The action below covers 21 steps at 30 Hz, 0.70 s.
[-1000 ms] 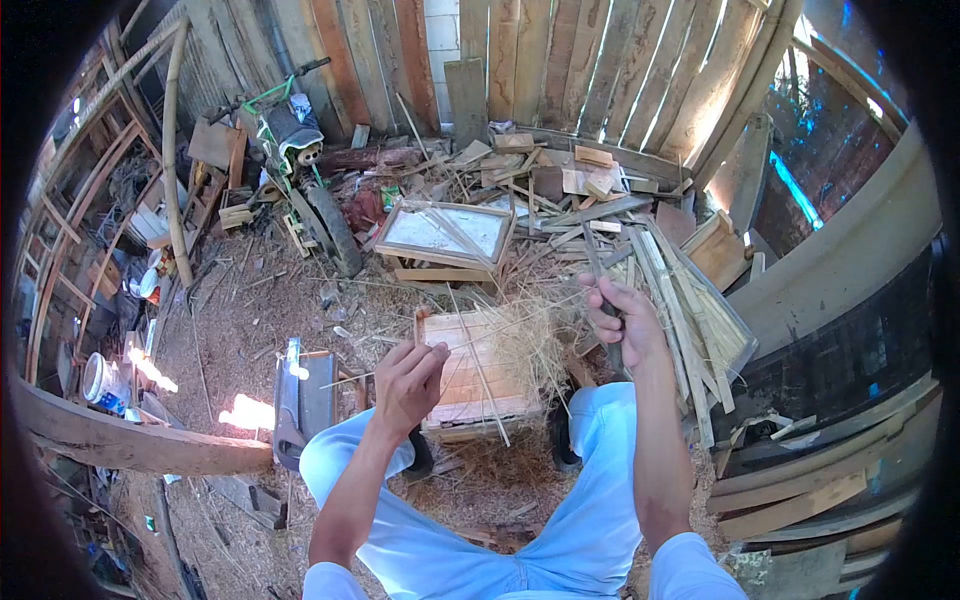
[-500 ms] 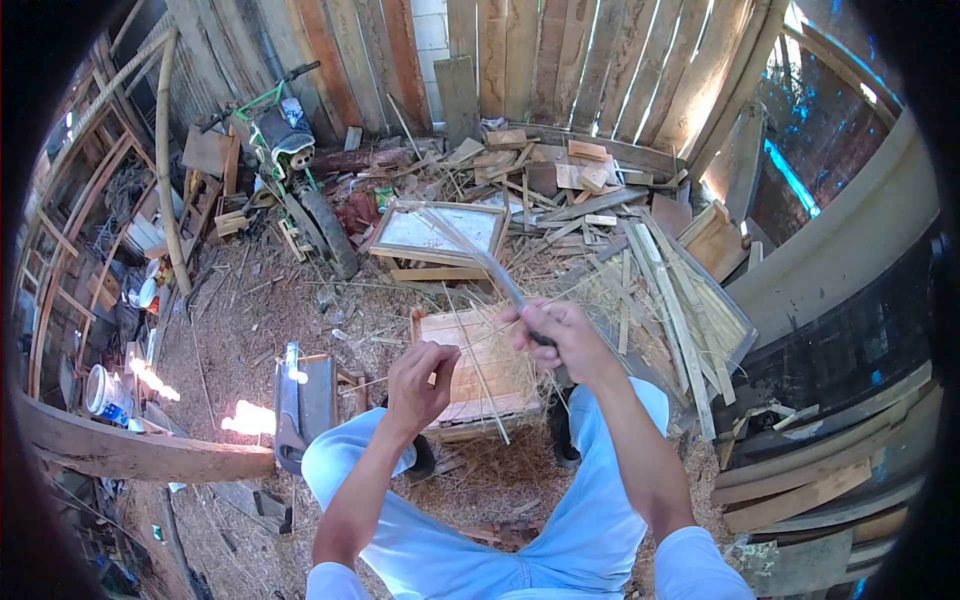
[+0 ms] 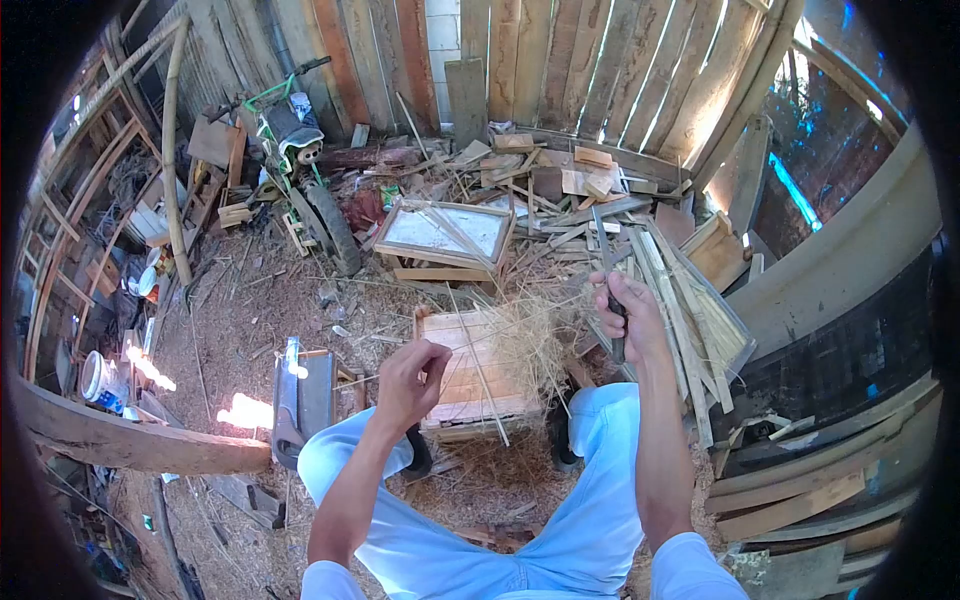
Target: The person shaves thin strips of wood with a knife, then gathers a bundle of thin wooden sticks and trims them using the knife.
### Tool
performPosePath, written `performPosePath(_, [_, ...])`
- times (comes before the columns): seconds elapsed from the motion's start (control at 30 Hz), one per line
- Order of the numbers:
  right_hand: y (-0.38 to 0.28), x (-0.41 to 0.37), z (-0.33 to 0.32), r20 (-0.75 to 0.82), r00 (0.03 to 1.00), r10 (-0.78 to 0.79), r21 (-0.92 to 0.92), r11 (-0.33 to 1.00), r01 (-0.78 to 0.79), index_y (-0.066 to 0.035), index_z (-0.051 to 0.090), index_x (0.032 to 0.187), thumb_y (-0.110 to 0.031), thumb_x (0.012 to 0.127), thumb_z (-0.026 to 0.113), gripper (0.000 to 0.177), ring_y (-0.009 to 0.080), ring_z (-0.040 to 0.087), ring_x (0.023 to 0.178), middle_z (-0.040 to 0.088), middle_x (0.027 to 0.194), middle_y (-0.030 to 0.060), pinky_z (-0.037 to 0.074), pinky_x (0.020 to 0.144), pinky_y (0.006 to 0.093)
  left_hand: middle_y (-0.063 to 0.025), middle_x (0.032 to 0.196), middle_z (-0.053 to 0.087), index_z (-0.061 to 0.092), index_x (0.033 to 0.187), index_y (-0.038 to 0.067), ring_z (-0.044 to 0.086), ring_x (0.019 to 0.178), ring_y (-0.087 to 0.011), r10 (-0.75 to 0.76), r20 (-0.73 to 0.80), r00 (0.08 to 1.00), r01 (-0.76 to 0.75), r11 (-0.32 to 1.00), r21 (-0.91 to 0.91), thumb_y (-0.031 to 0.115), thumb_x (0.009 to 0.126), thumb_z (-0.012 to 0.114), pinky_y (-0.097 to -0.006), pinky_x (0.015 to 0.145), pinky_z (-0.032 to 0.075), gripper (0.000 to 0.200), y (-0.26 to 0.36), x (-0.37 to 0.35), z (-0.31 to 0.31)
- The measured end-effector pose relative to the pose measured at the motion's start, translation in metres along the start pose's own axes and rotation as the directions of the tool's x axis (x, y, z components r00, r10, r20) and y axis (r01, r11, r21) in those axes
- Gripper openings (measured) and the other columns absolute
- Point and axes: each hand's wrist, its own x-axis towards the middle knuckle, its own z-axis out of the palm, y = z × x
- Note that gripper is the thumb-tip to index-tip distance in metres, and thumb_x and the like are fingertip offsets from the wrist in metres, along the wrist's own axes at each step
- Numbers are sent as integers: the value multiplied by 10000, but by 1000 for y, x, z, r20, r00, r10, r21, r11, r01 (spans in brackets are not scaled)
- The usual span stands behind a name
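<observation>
My right hand (image 3: 632,308) is closed around the dark handle of a knife (image 3: 601,235), its long blade pointing up and away from me. My left hand (image 3: 410,382) pinches a thin strip (image 3: 362,380), whose end sticks out to the left; its far part is hard to make out. Between my knees stands a low wooden bench (image 3: 465,335). Fine curly shavings (image 3: 540,350) are heaped over its right side. Another thin stick (image 3: 478,365) lies slantwise across the top.
A handsaw (image 3: 288,405) rests by a dark box at my left knee. Ahead are a wooden-framed tray (image 3: 440,235), a small motorbike (image 3: 310,190) and piled wood scraps (image 3: 560,185). Long slats (image 3: 672,320) lie at right. A wooden beam (image 3: 140,435) crosses the lower left.
My right hand has moved right, away from my left hand, and the knife has swung from pointing up-left to nearly upright. My left hand keeps its pinch and has barely moved.
</observation>
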Motion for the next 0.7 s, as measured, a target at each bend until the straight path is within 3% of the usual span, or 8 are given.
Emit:
performPosePath(0.07, [2, -3, 1, -5, 1000, -8, 5, 1000, 8, 5, 563, 1124, -266, 958, 516, 321, 21, 359, 454, 567, 732, 6, 259, 378, 153, -100, 681, 567, 595, 823, 10, 554, 563, -207, -8, -9, 1000, 8, 1000, -1, -18, 794, 644, -306, 512, 436, 64, 0, 1, 3])
performPosePath(0.17, [8, -5, 18, 118, 989, 94, 53, 994, -101, 5, 548, 1159, -258, 964, 504, 330, 18, 363, 456, 563, 725, 6, 263, 378, 149, -93, 676, 574, 592, 832, -5, 561, 583, -170, -72, 45, 996, 73, 996, -41, 3, 822, 627, -286, 536, 441, 38, 1, 2, 4])
performPosePath(0.33, [27, -9, 55, 429, 885, 181, -102, 983, -151, 11, 542, 1169, -256, 973, 485, 336, 18, 375, 457, 570, 723, 19, 265, 382, 155, -112, 683, 584, 589, 817, -5, 585, 567, -208, -60, 95, 994, 69, 993, -97, -4, 820, 632, -293, 507, 463, 44, 11, 3, 12])
performPosePath(0.47, [29, -8, 56, 415, 879, 235, -149, 971, -190, 18, 546, 1158, -257, 967, 505, 337, 14, 364, 457, 574, 723, 40, 267, 385, 151, -118, 686, 589, 594, 821, -4, 592, 573, -207, -61, 101, 993, 67, 996, -63, 3, 825, 632, -290, 511, 471, 39, 9, 3, 6])
performPosePath(0.7, [11, -4, 28, 156, 982, 110, -118, 989, -92, 27, 584, 1057, -260, 967, 502, 311, 17, 376, 467, 572, 712, 26, 261, 385, 156, -106, 689, 592, 603, 819, 4, 587, 580, -222, -61, 96, 994, 67, 997, -50, 0, 811, 639, -302, 498, 478, 38, 6, 4, 2])
